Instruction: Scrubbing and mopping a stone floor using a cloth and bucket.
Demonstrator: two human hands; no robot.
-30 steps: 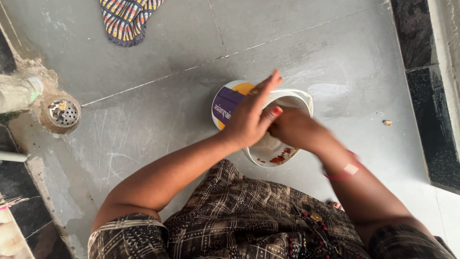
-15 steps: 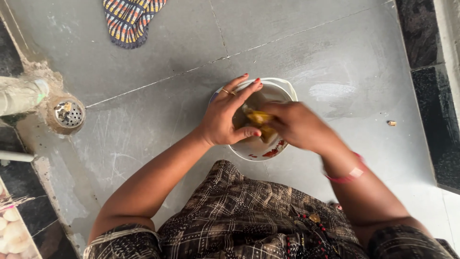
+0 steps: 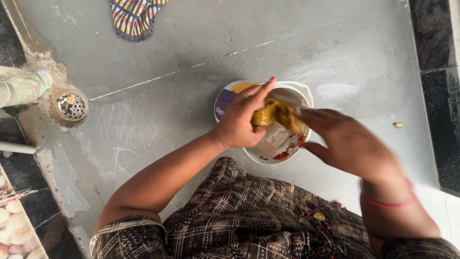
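Hands at white bowl on grey floor.
Left hand clamps yellow scrubber over bowl's rim; right hand, fingers spread and holding nothing, just beside it.

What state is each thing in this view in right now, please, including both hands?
White bucket: tilted on the floor, open, red smears inside.
Yellow scrubber: soaked, bunched inside the bucket.
Left hand: closed around the scrubber's end, at the bucket's rim.
Right hand: blurred, fingers spread, at the scrubber's other end.
Floor drain: grate on, a scrap lying on it.
Striped cloth: crumpled on the floor.
Floor: wet, scratched.
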